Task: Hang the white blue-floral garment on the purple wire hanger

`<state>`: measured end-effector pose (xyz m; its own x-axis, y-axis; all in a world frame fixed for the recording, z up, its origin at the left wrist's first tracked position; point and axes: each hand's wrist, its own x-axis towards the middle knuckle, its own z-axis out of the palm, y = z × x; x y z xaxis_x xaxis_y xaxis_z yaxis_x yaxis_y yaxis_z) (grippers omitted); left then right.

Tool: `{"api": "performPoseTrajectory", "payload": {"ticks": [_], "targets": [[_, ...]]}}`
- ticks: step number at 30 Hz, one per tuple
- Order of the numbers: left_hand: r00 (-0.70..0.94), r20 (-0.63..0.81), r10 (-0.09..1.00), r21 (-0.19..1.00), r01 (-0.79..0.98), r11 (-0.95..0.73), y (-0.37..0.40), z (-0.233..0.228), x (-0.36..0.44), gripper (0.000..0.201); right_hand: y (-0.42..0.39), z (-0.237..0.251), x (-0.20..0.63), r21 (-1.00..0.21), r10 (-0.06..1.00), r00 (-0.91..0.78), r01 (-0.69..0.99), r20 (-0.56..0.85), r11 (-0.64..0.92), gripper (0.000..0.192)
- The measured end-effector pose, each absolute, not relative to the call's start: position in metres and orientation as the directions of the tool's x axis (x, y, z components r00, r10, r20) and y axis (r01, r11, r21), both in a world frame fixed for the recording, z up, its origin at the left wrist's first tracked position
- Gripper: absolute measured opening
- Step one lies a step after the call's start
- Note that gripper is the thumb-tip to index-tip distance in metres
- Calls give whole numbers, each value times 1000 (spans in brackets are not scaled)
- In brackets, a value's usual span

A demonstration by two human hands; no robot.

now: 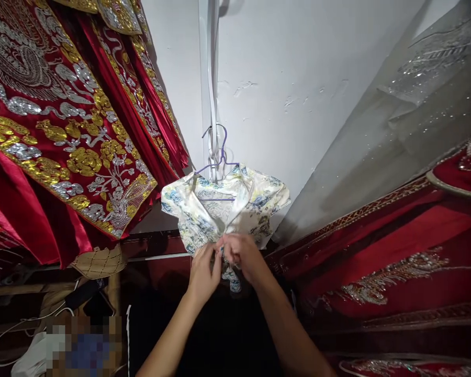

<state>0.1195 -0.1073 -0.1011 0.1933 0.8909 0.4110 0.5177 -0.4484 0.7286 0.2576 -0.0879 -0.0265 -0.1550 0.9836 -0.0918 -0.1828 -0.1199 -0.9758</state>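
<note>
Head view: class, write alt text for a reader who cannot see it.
Both hands, left hand and right hand, pinch the front of a floral top on a purple hanger against a white wall. Red embroidered garments hang beside it.

Red robes (55,125) thick with gold and silver embroidery hang at ten o'clock. A grey sequinned garment (416,99) drapes at two o'clock, above more red embroidered cloth (396,262) at four. A white wall (282,68) fills twelve o'clock.

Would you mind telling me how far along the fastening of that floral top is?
Done: the floral top already hangs on the purple hanger. In hand: left hand and right hand pinch its front together. Left: the neckline above still gapes; what lies beneath the hands cannot be seen.
</note>
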Motion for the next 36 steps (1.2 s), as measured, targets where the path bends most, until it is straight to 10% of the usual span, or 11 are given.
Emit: {"api": "performPoseTrajectory", "payload": {"ticks": [9, 15, 22, 27, 32, 36], "targets": [[341, 275, 899, 688, 583, -432, -86, -74, 101, 13, -32, 78, 256, -920, 983, -78, -370, 169, 129, 19], [17, 663, 748, 707, 315, -633, -59, 28, 92, 32, -63, 70, 241, -959, 963, -61, -118, 264, 256, 24], [232, 763, 603, 460, 461, -759, -43, 88, 100, 17, -54, 62, 243, -940, 941, -1, -45, 340, 339, 26], [-164, 799, 578, 590, 400, -702, -27, 75, 73, 20, -43, 11, 231, -968, 967, -40, 14, 250, 250, 26], [-577, 515, 633, 778, 5, -628, 0, 50, 7, 27, -57, -11, 238, -985, 981, -83, 4, 173, 174, 28], [-456, 72, 887, 795, -511, -327, 7, 0, -8, 27, -77, -12, 239, -977, 972, -130, -111, 194, 181, 31]]}}
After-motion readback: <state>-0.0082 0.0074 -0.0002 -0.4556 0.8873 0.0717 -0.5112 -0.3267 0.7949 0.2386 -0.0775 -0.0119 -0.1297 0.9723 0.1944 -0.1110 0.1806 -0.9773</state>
